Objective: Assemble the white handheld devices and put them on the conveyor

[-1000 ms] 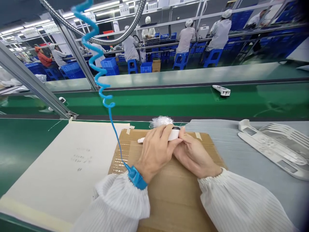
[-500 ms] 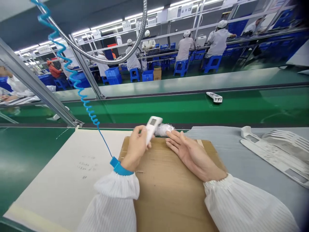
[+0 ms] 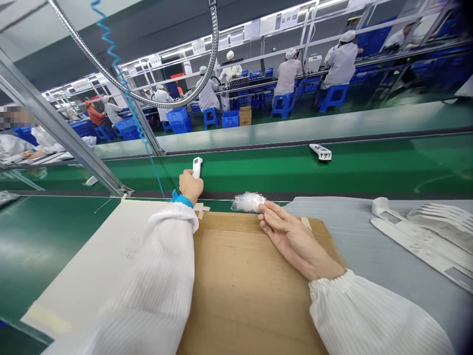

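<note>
My left hand (image 3: 191, 187) reaches out over the green conveyor belt, its fingers closed round the lower end of a white handheld device (image 3: 197, 167) with a small dark screen. A blue wrist strap (image 3: 182, 198) circles that wrist. My right hand (image 3: 291, 236) is held above the far right part of a brown cardboard sheet (image 3: 236, 276), fingers stretched out and nothing gripped. Its fingertips are at the edge of a small heap of clear plastic film pieces (image 3: 248, 201); whether they touch it I cannot tell.
Another white device (image 3: 320, 153) lies on the belt (image 3: 254, 172) to the right. White plastic housings (image 3: 421, 241) rest on a grey sheet (image 3: 351, 231). A coiled blue cord (image 3: 135, 113) hangs near a metal post (image 3: 62, 118). Co-workers sit at lines beyond; one is at far left.
My left hand has moved forward and left with the white device, from above the cardboard to over the belt. My right hand has barely moved.
</note>
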Demonstrator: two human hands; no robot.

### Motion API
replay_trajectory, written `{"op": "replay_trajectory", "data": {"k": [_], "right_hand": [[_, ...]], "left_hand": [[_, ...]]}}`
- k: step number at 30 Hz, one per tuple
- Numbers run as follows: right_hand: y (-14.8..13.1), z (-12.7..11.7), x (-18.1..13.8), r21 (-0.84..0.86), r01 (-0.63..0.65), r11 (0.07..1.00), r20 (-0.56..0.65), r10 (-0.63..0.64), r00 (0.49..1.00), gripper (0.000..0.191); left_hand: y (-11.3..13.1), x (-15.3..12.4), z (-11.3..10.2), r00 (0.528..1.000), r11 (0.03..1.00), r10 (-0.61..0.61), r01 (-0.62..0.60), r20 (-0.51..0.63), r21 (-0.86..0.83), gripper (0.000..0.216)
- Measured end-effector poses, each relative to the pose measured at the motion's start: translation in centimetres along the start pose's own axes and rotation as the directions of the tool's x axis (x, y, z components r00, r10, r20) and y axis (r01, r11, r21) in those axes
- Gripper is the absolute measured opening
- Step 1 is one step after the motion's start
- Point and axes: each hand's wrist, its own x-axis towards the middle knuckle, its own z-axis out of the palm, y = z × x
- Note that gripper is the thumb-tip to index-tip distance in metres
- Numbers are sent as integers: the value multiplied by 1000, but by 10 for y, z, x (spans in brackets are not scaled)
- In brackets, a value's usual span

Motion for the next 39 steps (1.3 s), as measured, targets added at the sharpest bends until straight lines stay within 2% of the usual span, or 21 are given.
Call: {"op": "replay_trajectory", "data": {"k": [5,8,10,13,17,20,25,27,30,32,34,35,39], "right_hand": [[4,-8,3,-25,0,1000,8,0,1000,41],[4,-11,4,-52,-4,999,32,6,999,45],[4,-10,3,-55,-10,998,27,11,1000,45],[3,-7,2,-49,-10,999,-3,10,1000,44],[1,-4,0,-29,-3,1000,-2,3,1000,40],[-1,-1,-1,13,-10,1000,26,9,1000,37],[0,4,-7,28,-6,1000,39,5,999,37],[-3,4,-10,-22,10,1000,51,-9,999,35],[-20,-3,-2,-178,83,981,101,-66,993,32],[-41,-14,17,-348,176,921,98,-151,984,31],[-69,-28,46,-585,248,773,34,-283,959,27],[-84,-35,63,-738,212,641,-16,-331,943,23],[-133,-54,134,-941,63,331,-76,-390,918,13]], "left_hand": [[-4,-68,-2,984,977,-57,89,167,-191,36],[-5,-107,-2,946,890,-86,214,313,-403,35],[-7,-125,-2,931,861,-80,244,355,-446,37],[-10,-139,0,914,885,10,181,406,-430,42],[-16,-145,0,856,906,139,93,498,-414,40],[-17,-147,-1,849,914,183,38,496,-403,37],[-19,-149,1,898,960,118,6,424,-280,29],[-21,-151,2,912,980,142,-73,386,-188,26],[-24,-153,4,899,958,285,-261,331,-118,26],[-24,-155,4,888,936,352,-335,296,-108,25],[-23,-156,3,889,932,361,-347,281,-101,23],[-23,-156,3,891,935,355,-341,283,-100,22],[-20,-157,1,898,945,328,-312,294,-101,22]]}}
